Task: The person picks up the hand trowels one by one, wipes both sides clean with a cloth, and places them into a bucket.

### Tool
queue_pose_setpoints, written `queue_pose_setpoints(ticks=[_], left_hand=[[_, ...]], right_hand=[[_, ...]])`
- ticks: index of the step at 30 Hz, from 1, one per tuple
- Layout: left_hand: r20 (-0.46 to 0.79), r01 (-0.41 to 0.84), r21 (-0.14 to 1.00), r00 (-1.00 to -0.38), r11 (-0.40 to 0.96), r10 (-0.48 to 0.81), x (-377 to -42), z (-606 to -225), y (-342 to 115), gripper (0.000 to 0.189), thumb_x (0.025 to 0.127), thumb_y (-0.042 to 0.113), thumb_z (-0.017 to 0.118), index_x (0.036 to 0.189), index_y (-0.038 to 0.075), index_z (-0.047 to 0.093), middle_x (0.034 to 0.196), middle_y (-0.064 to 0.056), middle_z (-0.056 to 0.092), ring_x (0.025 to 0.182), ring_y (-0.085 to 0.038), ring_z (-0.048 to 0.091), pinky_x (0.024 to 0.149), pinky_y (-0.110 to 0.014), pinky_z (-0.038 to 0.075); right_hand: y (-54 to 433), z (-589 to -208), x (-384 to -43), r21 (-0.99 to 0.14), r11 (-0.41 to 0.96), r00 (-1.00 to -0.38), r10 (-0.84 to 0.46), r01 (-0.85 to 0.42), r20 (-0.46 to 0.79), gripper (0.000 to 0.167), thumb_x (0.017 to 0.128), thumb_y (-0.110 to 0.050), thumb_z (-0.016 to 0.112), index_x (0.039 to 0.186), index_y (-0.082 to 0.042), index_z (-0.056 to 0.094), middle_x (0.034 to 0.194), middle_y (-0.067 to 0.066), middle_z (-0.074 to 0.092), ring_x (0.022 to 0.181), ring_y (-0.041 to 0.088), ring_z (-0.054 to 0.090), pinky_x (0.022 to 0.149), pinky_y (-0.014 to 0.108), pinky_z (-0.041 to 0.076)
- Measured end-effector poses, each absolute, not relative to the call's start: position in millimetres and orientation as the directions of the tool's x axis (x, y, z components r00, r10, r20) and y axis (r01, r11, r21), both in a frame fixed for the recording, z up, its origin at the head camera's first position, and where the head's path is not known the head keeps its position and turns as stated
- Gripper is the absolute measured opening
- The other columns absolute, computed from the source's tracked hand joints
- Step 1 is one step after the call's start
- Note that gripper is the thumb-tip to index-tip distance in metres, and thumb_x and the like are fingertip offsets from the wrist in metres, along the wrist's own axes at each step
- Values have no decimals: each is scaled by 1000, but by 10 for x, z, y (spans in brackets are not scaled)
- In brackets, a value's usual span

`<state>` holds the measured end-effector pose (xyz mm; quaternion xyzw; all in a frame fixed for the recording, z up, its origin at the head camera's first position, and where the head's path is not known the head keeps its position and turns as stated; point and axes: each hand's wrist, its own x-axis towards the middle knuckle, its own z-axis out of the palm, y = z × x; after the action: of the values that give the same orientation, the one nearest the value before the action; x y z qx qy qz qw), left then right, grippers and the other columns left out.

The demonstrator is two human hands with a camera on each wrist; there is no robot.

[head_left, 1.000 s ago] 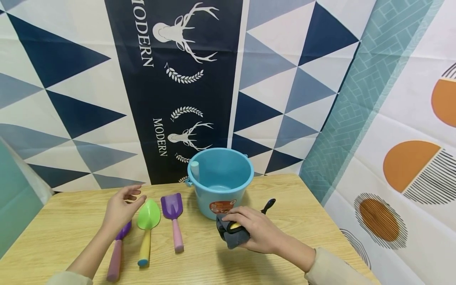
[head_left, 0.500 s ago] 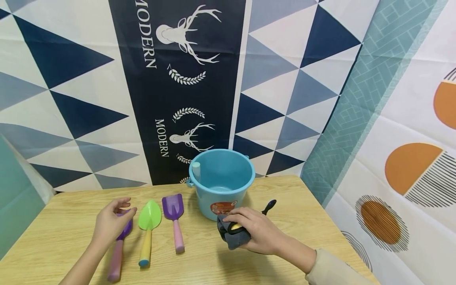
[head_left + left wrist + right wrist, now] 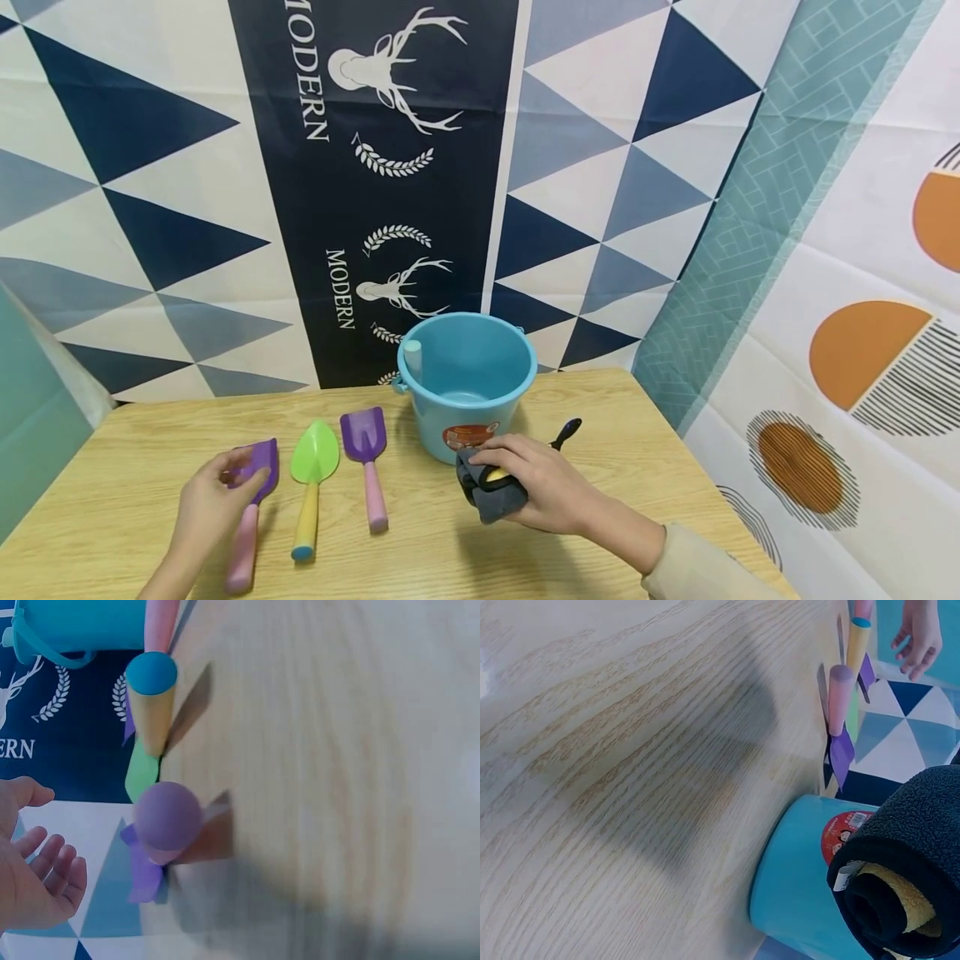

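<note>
Patterned hangings [image 3: 390, 196] fill the top of the head cam, w/ a light wood table [image 3: 420, 575] along the bottom. We see the left hand [image 3: 210, 500] at lower left, fingers loosely bent & holding nothing, over a purple scoop [image 3: 243, 543]; left wrist cam shows a gap btwn them. Going right we get a green trowel [image 3: 313, 457] w/ yellow handle, then a second purple scoop [image 3: 364, 437], both lying on the table. Right hand [image 3: 543, 487], lower ctr-right, grips a rolled dark cloth [image 3: 497, 505], yellow inside, nr the front of the blue bucket [image 3: 429, 423] at ctr. Black handle [image 3: 566, 433] pokes out behind that hand; we can't tell if it's held too.
</note>
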<state>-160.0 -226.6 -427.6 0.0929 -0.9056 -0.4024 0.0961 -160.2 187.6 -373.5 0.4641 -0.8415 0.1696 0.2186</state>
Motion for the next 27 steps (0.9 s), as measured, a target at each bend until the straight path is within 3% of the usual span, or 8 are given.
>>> queue_pose_setpoints(ticks=[6, 17, 23, 27], left_hand=[[-5, -188, 768, -958, 612, -288, -1539, -4392, -2282, 58, 85, 30, 65, 130, -3, 48, 115, -26, 57, 101, -32, 54, 66, -20, 43], [-15, -202, 704, -963, 681, -270, -1456, -4505, -2349, 59, 86, 30, 63, 128, -9, 47, 114, -30, 57, 95, -34, 59, 64, -27, 47], [-62, -231, 697, -963, 678, -264, -1464, -4554, -2344, 62, 87, 33, 61, 130, -9, 43, 124, -33, 50, 100, -42, 58, 74, -41, 51], [-95, -243, 681, -965, 691, -246, -1469, -4584, -2359, 65, 89, 36, 57, 133, -10, 39, 127, -34, 47, 110, -49, 51, 84, -52, 47]], right_hand=[[1882, -3729, -1602, -76, 508, -464, -705, -858, 536, 52, 77, -42, 74, 121, -21, 56, 119, 1, 58, 106, 18, 59, 86, 36, 51], [1901, -3744, -1589, -75, 503, -455, -697, -861, 555, 52, 78, -43, 72, 121, -20, 56, 119, -1, 58, 105, 17, 59, 85, 35, 52], [1914, -3751, -1587, -78, 515, -468, -694, -854, 546, 54, 76, -42, 75, 122, -20, 56, 119, -1, 58, 106, 17, 59, 85, 35, 52], [1917, -3752, -1590, -80, 519, -476, -697, -851, 537, 54, 76, -39, 76, 122, -21, 56, 119, -2, 57, 106, 17, 59, 85, 35, 52]])
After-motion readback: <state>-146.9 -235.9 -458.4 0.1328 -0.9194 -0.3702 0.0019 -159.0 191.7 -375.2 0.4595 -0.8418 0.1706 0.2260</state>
